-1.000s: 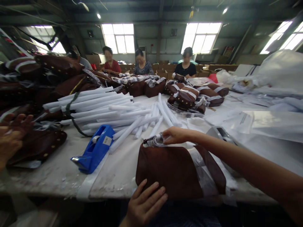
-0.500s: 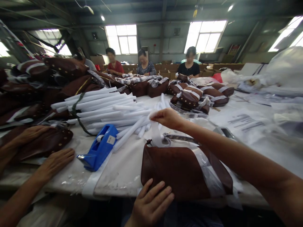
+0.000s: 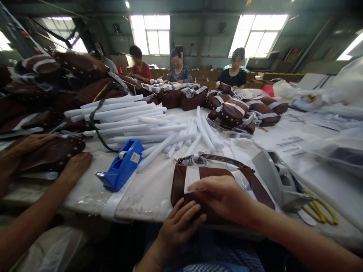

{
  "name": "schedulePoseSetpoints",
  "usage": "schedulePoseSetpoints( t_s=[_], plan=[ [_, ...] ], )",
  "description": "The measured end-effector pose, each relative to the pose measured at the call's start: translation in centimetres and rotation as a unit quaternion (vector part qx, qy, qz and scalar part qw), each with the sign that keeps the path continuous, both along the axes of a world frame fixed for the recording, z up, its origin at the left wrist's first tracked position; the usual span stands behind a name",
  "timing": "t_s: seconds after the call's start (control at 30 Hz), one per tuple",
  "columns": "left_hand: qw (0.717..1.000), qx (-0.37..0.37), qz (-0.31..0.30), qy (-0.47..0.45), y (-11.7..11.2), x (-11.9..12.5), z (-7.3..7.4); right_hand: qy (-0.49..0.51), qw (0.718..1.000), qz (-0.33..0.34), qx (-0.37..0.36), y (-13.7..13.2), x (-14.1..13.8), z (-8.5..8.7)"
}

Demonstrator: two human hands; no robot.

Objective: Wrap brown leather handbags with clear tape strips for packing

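A brown handbag lies at the table's front edge before me, its dark strap along the top. A white wrapping strip runs down over its left part, and clear wrap crosses its right part. My right hand pinches the strip's lower end against the bag's front. Fingers stretched out, my left hand rests on the bag's lower left edge. To the right stands a grey tape dispenser, with yellow-handled scissors partly behind it.
A blue tape dispenser stands left of the bag. Behind it lie several white rolled tubes. A co-worker's hands hold another brown bag at the left. More bags are piled farther back, with people across the table.
My right hand has come down from above the bag, bringing the white strip over its front. My left hand stays at the lower edge. The view has shifted, showing the grey dispenser and scissors fully.
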State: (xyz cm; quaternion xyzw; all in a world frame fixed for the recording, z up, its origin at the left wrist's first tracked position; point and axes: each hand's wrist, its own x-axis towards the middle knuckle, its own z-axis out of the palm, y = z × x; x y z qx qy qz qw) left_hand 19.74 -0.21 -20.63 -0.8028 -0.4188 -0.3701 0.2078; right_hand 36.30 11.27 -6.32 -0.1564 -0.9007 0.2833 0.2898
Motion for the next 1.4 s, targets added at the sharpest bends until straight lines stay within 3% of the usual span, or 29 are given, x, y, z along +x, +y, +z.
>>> schedulePoseSetpoints(
  t_s=[0.13, 0.23, 0.3, 0.43, 0.67, 0.9, 1.07, 1.23, 1.4],
  plan=[
    [0.997, 0.008, -0.001, -0.083, 0.2, 0.2, -1.1, 0.069, 0.992, 0.035, 0.099, -2.5, 1.0, -4.7],
    [0.986, -0.028, -0.011, -0.165, 0.4, 0.0, -1.7, 0.093, 0.988, 0.021, 0.120, -3.3, 1.5, -7.2],
    [0.984, -0.034, -0.020, -0.172, 0.6, 0.1, -2.0, 0.108, 0.987, 0.004, 0.117, -3.5, 1.7, -8.2],
    [0.990, 0.000, -0.015, -0.138, 1.0, 1.0, -2.1, 0.130, 0.986, -0.011, 0.106, -3.5, 2.2, -9.3],
    [0.985, 0.024, 0.101, -0.140, 1.3, 2.3, -1.6, 0.126, 0.983, -0.024, 0.132, -2.8, 3.6, -10.7],
    [0.989, 0.031, 0.099, -0.109, 1.9, 1.4, -1.4, 0.106, 0.979, -0.003, 0.173, -1.9, 4.2, -11.6],
    [0.995, 0.005, 0.092, -0.030, 1.9, 1.0, -0.7, 0.075, 0.980, 0.014, 0.185, -3.7, 6.7, -12.1],
    [0.996, -0.012, 0.079, -0.033, 2.8, 0.8, 0.0, -0.022, 0.984, -0.078, 0.157, -7.1, 11.4, -14.7],
    [0.997, -0.031, 0.058, -0.039, 3.9, 0.9, 1.0, -0.131, 0.971, -0.081, 0.184, -7.7, 12.5, -17.3]
  ],
)
